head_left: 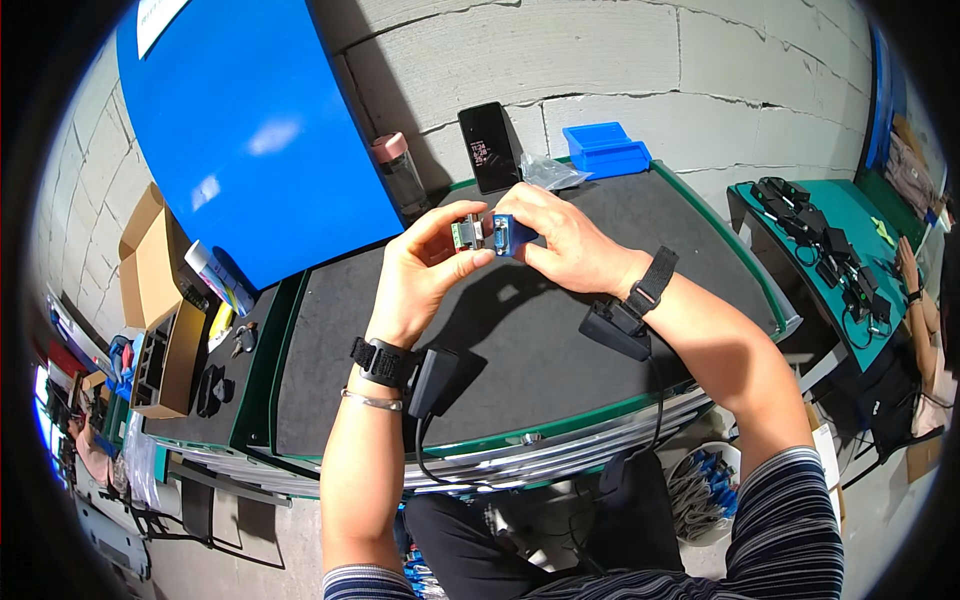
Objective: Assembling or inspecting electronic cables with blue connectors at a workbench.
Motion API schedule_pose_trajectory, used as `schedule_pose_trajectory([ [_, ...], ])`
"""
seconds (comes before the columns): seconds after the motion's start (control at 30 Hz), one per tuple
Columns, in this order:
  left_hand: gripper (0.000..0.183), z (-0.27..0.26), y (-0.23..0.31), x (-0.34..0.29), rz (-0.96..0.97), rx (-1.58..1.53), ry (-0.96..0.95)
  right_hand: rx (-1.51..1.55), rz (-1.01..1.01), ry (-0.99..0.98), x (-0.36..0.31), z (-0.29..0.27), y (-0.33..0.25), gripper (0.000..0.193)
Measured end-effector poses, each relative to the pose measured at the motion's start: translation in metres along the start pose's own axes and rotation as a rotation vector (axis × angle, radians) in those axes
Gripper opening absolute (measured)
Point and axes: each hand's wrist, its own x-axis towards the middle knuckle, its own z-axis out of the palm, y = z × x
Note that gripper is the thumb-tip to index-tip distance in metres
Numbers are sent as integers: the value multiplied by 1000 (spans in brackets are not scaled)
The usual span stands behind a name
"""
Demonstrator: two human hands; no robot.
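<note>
Above the dark mat of the bench, my left hand (405, 285) pinches a small D-sub connector with a green terminal block (466, 235) between thumb and fingers. Facing it, my right hand (580, 245) grips a blue D-sub plug (503, 236), its metal face turned toward the left hand. The two connectors are close together, with a narrow gap between them. My right fingers cover the rear of the blue plug. Each wrist wears a black strap with a black box and cable.
Behind my hands stand a pink-capped bottle (400, 175), a phone (487, 148), a clear plastic bag (552, 173) and a blue bin (606, 150). At left are a blue panel (260, 130) and cardboard box (150, 270). Another person's hand (908, 265) is by black devices (840, 262) at right.
</note>
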Motion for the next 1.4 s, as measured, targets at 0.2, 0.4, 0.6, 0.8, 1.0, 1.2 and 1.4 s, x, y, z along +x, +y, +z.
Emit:
schedule_pose_trajectory([
  [0.2,49,2,0,-1,18,-11,-47,8,-26,-14,0,0,0,37],
  [0.4,49,1,-9,1,86,336,1,-120,47,-87,-3,-1,1,38],
  [0.6,46,1,-9,0,70,496,41,-241,54,-112,-6,1,0,37],
  [0.8,46,-1,-10,0,90,621,25,-293,100,-194,-9,1,-6,35],
  [1.0,47,1,-15,2,56,633,-1,-318,107,-200,-11,8,-5,32],
  [1.2,51,-1,-17,2,127,667,44,-348,92,-127,-5,8,-9,30],
  [1.4,101,6,-12,2,70,297,161,-128,46,206,7,-6,-17,30],
])
